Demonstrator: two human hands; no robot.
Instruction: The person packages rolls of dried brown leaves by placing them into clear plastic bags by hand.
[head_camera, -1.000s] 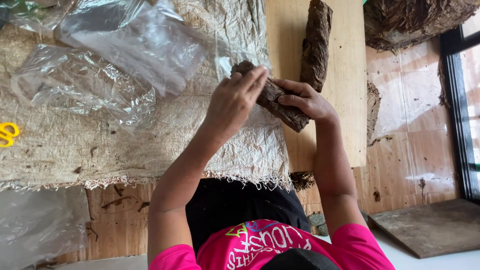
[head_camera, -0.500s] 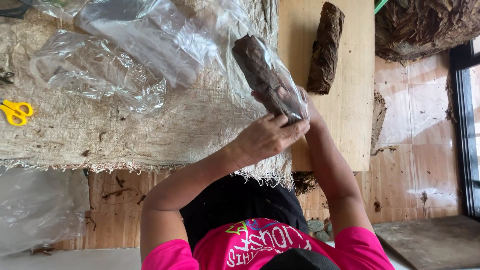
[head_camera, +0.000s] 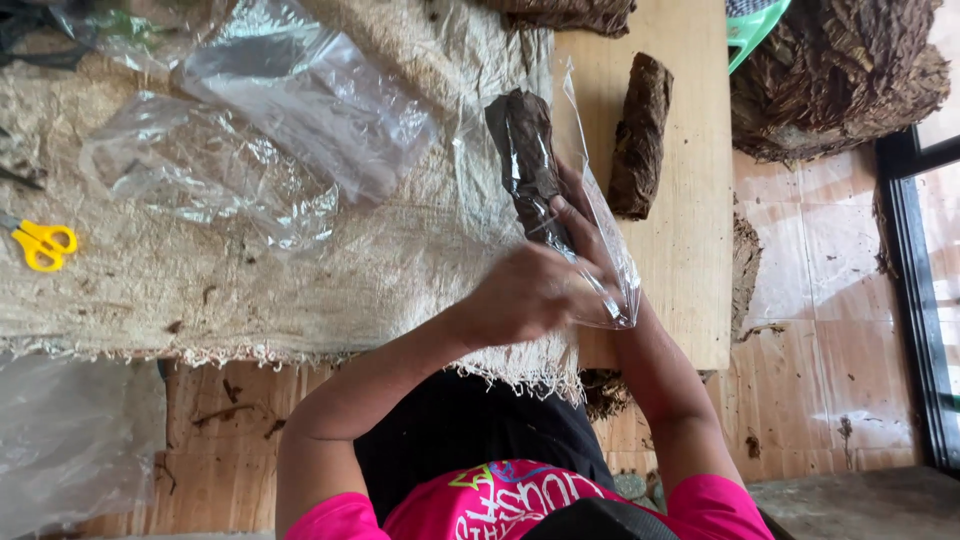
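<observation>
Head view looks down at a person seated at a low work surface covered with coarse burlap cloth (head_camera: 250, 280), both hands busy with a dark roll of dried leaves (head_camera: 528, 165) that sits partly inside a clear plastic bag (head_camera: 600, 270). The left hand (head_camera: 530, 295) is closed in a loose fist around the bag's lower end, fingers together and gripping the plastic; the right hand (head_camera: 590, 235) lies mostly behind the bag, its fingers pressed against the roll through the film, though how tightly they close I cannot tell from this angle. The step in hand looks like sleeving the roll into the bag, about halfway in. Seating it fully would call for holding the bag mouth wide while the roll slides deeper without snagging the thin film. A second leaf roll (head_camera: 640, 135) lies just beside on the pale wooden board (head_camera: 690, 250), apart from the hands. Loose empty plastic bags (head_camera: 250, 150) are spread over the cloth to the left, and yellow scissors (head_camera: 40, 243) lie near the far left edge. A large heap of dried leaves (head_camera: 840, 80) sits at the upper right on the tiled floor (head_camera: 820, 330). Nothing crowds the hands; the crinkled film itself is the likeliest hindrance.
</observation>
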